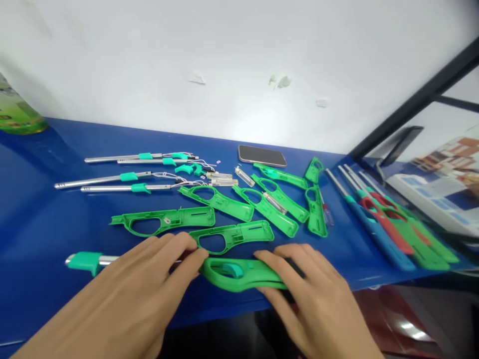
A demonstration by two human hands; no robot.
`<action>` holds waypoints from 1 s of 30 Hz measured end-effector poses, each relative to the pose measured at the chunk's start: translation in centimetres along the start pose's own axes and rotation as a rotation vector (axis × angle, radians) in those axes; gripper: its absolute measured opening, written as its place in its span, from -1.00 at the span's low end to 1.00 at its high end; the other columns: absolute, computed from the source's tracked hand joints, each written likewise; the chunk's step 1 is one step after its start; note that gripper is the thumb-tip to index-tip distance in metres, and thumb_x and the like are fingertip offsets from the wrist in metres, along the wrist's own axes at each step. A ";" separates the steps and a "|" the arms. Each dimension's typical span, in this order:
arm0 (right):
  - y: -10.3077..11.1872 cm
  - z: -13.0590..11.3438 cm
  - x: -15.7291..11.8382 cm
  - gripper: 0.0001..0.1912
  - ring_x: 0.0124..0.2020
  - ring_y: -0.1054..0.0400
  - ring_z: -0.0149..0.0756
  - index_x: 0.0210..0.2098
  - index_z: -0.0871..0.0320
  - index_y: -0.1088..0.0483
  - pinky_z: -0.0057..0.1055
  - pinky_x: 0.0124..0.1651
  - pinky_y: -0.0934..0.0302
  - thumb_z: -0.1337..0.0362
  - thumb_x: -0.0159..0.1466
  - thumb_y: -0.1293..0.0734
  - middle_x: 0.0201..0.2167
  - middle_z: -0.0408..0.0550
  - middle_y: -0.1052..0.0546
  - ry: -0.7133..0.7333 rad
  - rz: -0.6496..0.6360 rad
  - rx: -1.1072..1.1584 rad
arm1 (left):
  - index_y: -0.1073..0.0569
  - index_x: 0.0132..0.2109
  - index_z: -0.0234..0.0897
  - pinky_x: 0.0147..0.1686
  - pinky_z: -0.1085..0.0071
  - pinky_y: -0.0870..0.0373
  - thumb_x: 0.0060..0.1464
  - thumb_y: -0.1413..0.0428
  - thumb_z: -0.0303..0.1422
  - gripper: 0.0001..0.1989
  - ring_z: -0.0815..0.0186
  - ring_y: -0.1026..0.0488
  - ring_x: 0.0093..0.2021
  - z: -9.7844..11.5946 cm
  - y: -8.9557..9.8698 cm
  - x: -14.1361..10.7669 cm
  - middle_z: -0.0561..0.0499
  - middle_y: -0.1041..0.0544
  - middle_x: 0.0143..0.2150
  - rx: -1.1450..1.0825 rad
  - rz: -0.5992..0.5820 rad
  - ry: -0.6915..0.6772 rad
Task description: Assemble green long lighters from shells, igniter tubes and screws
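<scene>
A green lighter handle [239, 274] with a teal trigger in its loop lies between my hands near the table's front edge. My left hand [164, 274] pinches its loop end, fingers pressed together. My right hand [307, 284] grips the wide end between thumb and fingers. A metal tube with a teal collar [84, 262] sticks out left from behind my left hand; whether it joins the handle is hidden. Just behind my hands lie open green handle halves [243, 234], and one [168, 219] holds a small white piece.
Metal tubes [108, 182] with teal collars and wires lie at the back left. Small clear fuel tanks [245, 177], a phone [262, 155] and a screwdriver [327, 214] are farther back. Several assembled lighters [385, 229] lie right. A green container [18, 109] stands far left.
</scene>
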State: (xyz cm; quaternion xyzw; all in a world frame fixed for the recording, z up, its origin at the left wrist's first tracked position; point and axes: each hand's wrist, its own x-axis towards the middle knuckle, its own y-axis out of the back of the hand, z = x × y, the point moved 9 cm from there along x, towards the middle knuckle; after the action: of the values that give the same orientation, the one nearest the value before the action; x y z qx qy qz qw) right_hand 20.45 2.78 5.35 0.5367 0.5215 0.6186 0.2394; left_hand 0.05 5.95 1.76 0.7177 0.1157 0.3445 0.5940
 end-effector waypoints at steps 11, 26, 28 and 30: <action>-0.1 0.8 1.0 -0.78 -0.24 -0.57 -0.21 0.05 0.12 -0.64 -0.27 -0.18 -0.44 0.18 0.51 -0.44 -0.24 -0.06 -0.64 -0.038 0.194 0.371 | -0.39 0.36 -0.14 0.11 0.13 -0.46 0.44 0.06 -0.46 -0.56 0.07 -0.56 0.16 -1.3 2.0 1.6 -0.11 -0.52 0.29 -0.002 0.108 0.018; 0.0 0.4 0.7 -0.75 -0.31 -0.52 -0.24 0.02 0.13 -0.66 -0.27 -0.23 -0.39 0.15 0.55 -0.38 -0.28 -0.07 -0.64 0.015 0.217 0.361 | -0.61 -0.05 -0.24 -0.38 0.25 -0.45 0.58 0.11 -0.36 -0.62 0.20 -0.60 -0.28 0.7 4.5 4.4 -0.06 -0.64 -0.13 -0.067 0.191 -0.170; 0.0 0.4 0.7 -0.75 -0.32 -0.52 -0.25 0.02 0.12 -0.66 -0.27 -0.25 -0.38 0.14 0.55 -0.37 -0.29 -0.07 -0.64 0.022 0.217 0.347 | -0.61 -0.03 -0.24 -0.38 0.28 -0.45 0.58 0.07 -0.35 -0.66 0.23 -0.60 -0.28 0.6 4.4 4.3 -0.05 -0.63 -0.14 -0.100 0.197 -0.173; 0.0 0.5 0.6 -0.76 -0.32 -0.52 -0.24 0.02 0.11 -0.66 -0.27 -0.24 -0.39 0.15 0.55 -0.38 -0.27 -0.06 -0.65 0.021 0.217 0.354 | -0.61 -0.03 -0.25 -0.39 0.29 -0.45 0.58 0.06 -0.35 -0.67 0.25 -0.59 -0.30 0.5 4.4 4.4 -0.03 -0.62 -0.17 -0.126 0.206 -0.179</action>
State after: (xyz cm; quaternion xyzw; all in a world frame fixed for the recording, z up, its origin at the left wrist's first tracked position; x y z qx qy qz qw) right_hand 20.72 3.51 5.54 0.6170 0.5637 0.5449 0.0681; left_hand 2.52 6.90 7.39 0.7150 -0.0336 0.3449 0.6072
